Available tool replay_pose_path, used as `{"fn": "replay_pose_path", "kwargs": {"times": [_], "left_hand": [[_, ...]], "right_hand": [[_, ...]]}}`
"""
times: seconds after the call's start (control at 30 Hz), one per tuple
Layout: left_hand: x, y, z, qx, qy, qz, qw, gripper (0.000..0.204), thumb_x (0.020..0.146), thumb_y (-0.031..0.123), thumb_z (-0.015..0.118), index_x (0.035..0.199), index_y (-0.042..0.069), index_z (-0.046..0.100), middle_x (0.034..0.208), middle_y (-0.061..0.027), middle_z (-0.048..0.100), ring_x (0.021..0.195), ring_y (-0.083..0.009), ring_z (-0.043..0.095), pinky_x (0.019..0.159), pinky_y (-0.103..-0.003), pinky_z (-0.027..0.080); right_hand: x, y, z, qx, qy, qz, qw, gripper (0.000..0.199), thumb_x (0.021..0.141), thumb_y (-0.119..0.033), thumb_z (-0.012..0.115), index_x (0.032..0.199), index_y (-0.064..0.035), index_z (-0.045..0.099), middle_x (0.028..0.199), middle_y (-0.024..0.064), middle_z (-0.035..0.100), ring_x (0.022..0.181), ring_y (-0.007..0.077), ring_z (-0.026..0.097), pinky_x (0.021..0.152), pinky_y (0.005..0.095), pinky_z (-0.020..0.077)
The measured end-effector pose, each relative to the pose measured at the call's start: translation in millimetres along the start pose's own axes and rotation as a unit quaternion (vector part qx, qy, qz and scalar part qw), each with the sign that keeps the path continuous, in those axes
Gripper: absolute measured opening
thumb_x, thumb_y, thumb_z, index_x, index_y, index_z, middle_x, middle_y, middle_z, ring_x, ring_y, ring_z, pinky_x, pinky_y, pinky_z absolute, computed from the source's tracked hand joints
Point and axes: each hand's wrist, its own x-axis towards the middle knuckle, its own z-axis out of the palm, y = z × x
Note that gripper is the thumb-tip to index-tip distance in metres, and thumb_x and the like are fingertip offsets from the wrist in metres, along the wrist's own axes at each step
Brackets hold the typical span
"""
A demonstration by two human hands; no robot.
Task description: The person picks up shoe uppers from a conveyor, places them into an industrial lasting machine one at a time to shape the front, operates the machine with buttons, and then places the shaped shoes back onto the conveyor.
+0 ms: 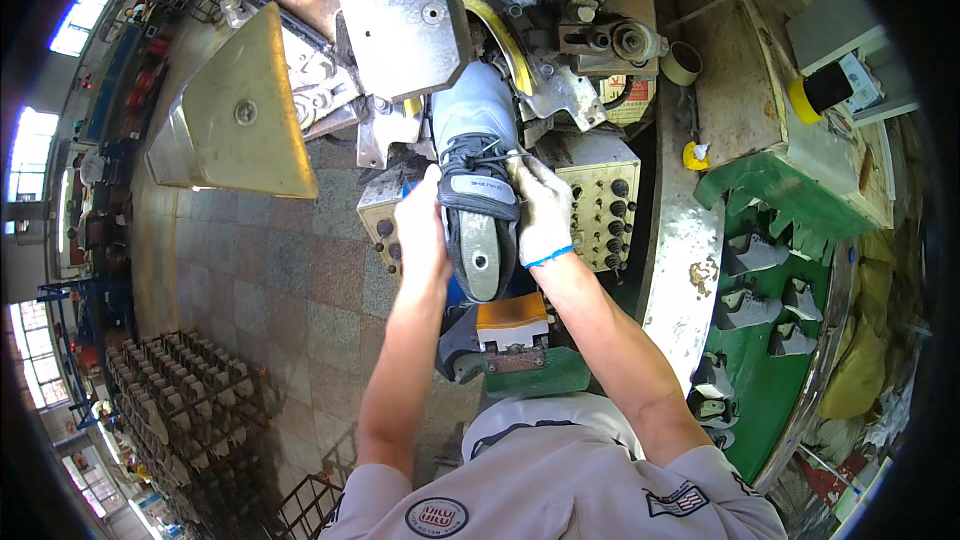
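A grey-blue shoe upper (470, 110) with dark laces is stretched over a shoe last (482, 255), whose pale top with a round hole faces me. Its toe points away, in among the metal jaws of a machine (405, 20). My left hand (424, 225) grips the shoe's left side near the collar. On the other side my right hand (541, 202), in a whitish glove with a blue band at the wrist, closes on the shoe beside the laces. The shoe's underside is hidden.
Panels with dark knobs (603, 210) flank the shoe. An orange pad (512, 314) sits below the heel. At left hangs a yellowed metal hood (240, 105), with a loaded rack (185, 400) on the floor. Several grey shoes (750, 310) lie on a green conveyor (770, 380) at right.
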Motion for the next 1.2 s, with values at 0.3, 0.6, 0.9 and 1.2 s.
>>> {"fn": "replay_pose_path", "kwargs": {"times": [0.3,0.6,0.9,1.2], "left_hand": [[-1.7,-20.4,6.9,-0.025,-0.062,-0.024,0.997,0.052,0.107,0.047,0.041,0.103,0.003,0.069,0.091,-0.0028,0.069,0.081,-0.0132,0.063,0.076,-0.03,0.051],[25.5,-141.4,-100.2,0.372,-0.064,0.147,0.914,0.036,0.102,0.029,0.052,0.093,-0.003,0.065,0.079,-0.0168,0.066,0.074,-0.0217,0.06,0.071,-0.038,0.048],[50.8,-321.5,-264.1,0.468,-0.305,-0.263,0.786,0.062,0.071,0.038,0.076,0.108,-0.011,0.068,0.111,-0.0245,0.07,0.102,-0.0312,0.068,0.085,-0.041,0.052],[-103.1,-54.5,-137.7,0.475,-0.097,-0.13,0.865,0.046,0.073,0.018,0.08,0.109,-0.008,0.068,0.101,-0.0195,0.072,0.089,-0.0277,0.069,0.082,-0.038,0.053]], "right_hand": [[10.4,3.8,-9.1,-0.017,0.022,0.009,1.0,0.032,0.092,-0.018,0.073,0.112,0.0059,0.071,0.098,0.0061,0.072,0.085,0.0124,0.063,0.079,0.027,0.0514],[-36.1,-7.3,-39.6,-0.129,0.072,-0.018,0.989,0.042,0.096,-0.028,0.067,0.124,0.0048,0.065,0.116,0.0116,0.068,0.102,0.017,0.065,0.08,0.0314,0.0558],[-128.3,-69.2,-177.1,-0.161,0.113,-0.04,0.98,0.04,0.102,-0.017,0.056,0.13,0.0109,0.053,0.126,0.0193,0.062,0.109,0.0275,0.067,0.081,0.0354,0.0612],[-163.2,-101.9,-130.9,-0.131,0.062,-0.047,0.988,0.041,0.099,-0.013,0.057,0.131,0.0122,0.053,0.124,0.0206,0.063,0.108,0.0286,0.068,0.084,0.0343,0.0599]]}}
